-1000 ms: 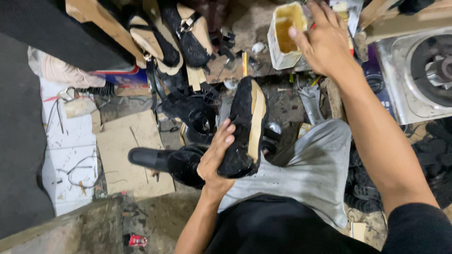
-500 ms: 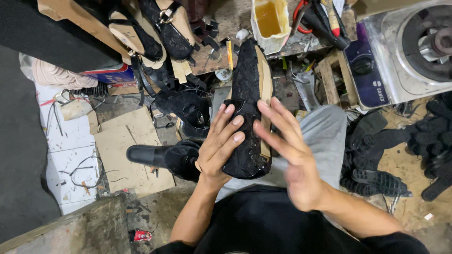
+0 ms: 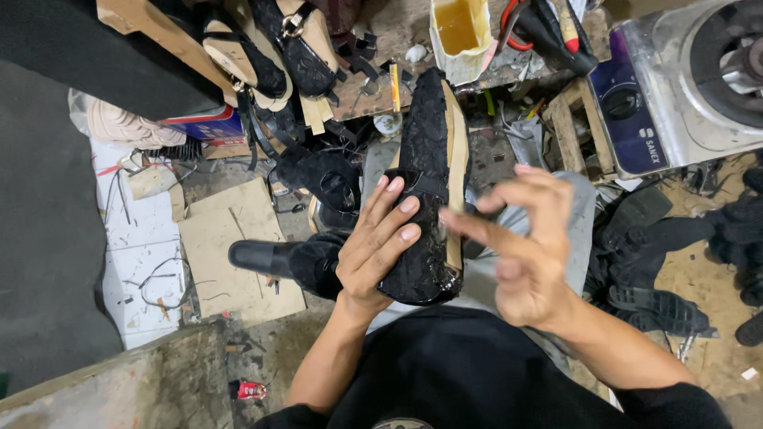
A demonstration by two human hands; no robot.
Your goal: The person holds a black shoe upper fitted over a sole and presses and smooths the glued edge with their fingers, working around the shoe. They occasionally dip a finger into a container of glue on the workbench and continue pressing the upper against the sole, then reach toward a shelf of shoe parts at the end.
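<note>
Over the lap, left hand (image 3: 373,246) fingers gripping black lace shoe (image 3: 425,183), right hand (image 3: 524,246) fingers spread beside it, glue tub (image 3: 461,32) beyond

Hidden, blurred and cut-off parts at the shoe bench

The right hand (image 3: 528,250) is motion-blurred, so whether its fingertips touch the shoe (image 3: 425,191) cannot be told. The left hand (image 3: 377,242) covers the shoe's near side, and its palm is out of sight. The glue tub (image 3: 459,32) and the machine (image 3: 691,79) are cut by the top and right edges. Both forearms leave the frame at the bottom.
</note>
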